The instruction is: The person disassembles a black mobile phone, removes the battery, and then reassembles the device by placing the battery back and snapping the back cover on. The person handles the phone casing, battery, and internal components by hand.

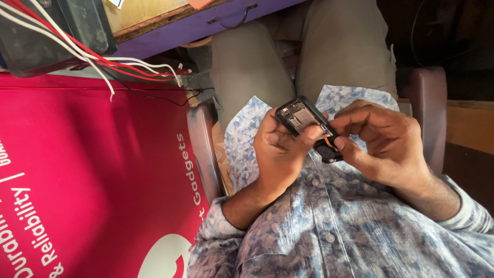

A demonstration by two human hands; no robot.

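- One red mat [77,170] with white print fills the left of the view.
- One dark box [46,36] sits at the upper left; a bundle of red and white wires [103,62] runs from it across the mat's top edge, too tangled to count.
- One purple drawer [206,23] with a single metal handle lies along the top, just right of the box.
- One left hand [278,149] rises from the lap, wrist bent up, palm toward the wearer. Its fingers are closed around the device from below, and the thumb [309,135] presses on its upper face.
- One small black device [303,123], opened so that its inner board shows, is held over the lap between the two hands, tilted with its far end up and left. One orange wire [329,143] shows at its near end.
- One right hand [386,141] comes in from the right, knuckles up. Its fingers are curled together, with the tips pinching the device's near end beside the orange wire.
- Two chair arms [203,149] flank the seated person.
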